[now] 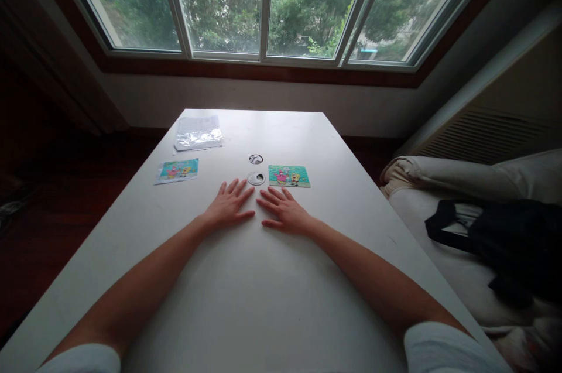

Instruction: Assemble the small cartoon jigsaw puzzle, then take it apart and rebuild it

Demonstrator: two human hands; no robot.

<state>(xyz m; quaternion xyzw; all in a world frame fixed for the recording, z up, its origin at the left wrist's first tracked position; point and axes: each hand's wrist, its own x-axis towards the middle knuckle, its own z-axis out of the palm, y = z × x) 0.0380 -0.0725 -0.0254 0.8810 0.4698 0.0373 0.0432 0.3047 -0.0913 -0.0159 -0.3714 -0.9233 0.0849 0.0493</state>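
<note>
My left hand [229, 205] lies flat on the white table [246, 291], palm down, fingers spread and holding nothing. My right hand [284, 210] lies flat beside it, fingers stretched forward, also holding nothing. Just beyond my fingertips sits a small round tin [256, 178], with its round lid [255, 158] a little farther away. A colourful cartoon jigsaw picture [288, 175] lies right of the tin, close to my right fingertips. A matching cartoon picture card [176, 171] lies farther left.
A clear plastic bag over a paper sheet [198, 132] rests at the table's far left. A wide window [263, 4] spans the wall beyond. To the right stands a white sofa [439, 256] with a black bag [513, 244] on it.
</note>
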